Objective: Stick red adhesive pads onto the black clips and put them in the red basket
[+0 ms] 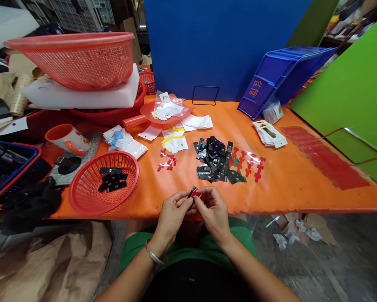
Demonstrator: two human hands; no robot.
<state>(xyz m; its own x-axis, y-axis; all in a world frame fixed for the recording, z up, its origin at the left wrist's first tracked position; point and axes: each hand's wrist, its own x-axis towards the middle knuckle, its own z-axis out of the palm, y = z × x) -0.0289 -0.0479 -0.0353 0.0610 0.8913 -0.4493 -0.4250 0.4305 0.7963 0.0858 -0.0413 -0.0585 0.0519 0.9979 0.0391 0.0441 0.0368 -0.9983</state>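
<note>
Because it is so small, presumably, the black piece [191,194] at lower centre of the frame, a red part [196,194] against it, is pinched by the fingertips of both left hand [173,209] and right hand [214,209], near the table [270,191] edge. Just above: heap of black pieces [215,161], red pieces [258,173] to either side, I'd judge for easy reach. Left of frame: red basket [81,188] holding similar pieces [110,170], apparently kept separate.

Orange characters [254,87], apparently including 信, mark the blue crate [269,75].
</note>
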